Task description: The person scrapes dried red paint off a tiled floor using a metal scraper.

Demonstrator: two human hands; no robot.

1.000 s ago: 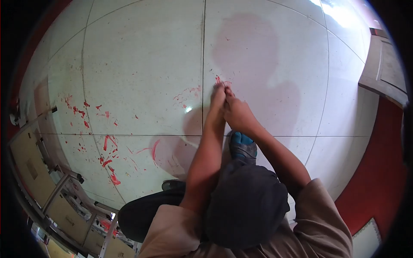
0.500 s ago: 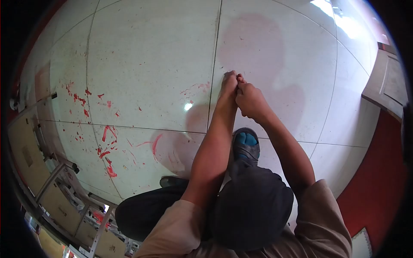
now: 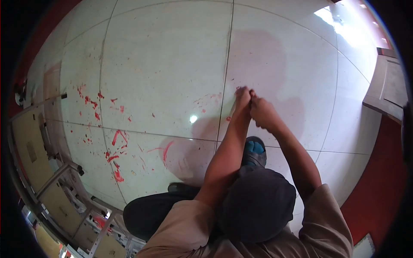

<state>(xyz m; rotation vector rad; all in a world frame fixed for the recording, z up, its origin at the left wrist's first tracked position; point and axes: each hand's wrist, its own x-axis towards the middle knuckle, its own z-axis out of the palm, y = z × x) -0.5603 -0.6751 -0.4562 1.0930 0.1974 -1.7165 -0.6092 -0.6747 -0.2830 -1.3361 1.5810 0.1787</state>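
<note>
Down on a pale tiled floor (image 3: 163,56), a crouching person presses both hands together against the tiles, scraping or rubbing at red paint marks. The left hand (image 3: 241,99) reaches forward with its fingers bunched and tips at the floor; the right hand (image 3: 262,112) is curled closed just beside it, the two touching. Whether either grips a small tool or scrap is too hidden to tell. Directly at the fingertips lies a small red fleck, and just to the left of the hands a faint reddish smear (image 3: 208,99) sits beside the grout line (image 3: 226,77) that runs past the left wrist.

Judging from the floor, the job looks far from finished. Well off to the left of the hands, a scatter of bright red splashes (image 3: 92,103) is untouched, and nearer the person's knee a heavier cluster of red streaks (image 3: 117,152) also shows full colour. The tile ahead of and to the right of the hands carries no red marks, only a soft shadow. A blue-toed shoe (image 3: 254,151) shows beneath the forearms, and metal-framed shelving (image 3: 56,185) lines the far left edge.
</note>
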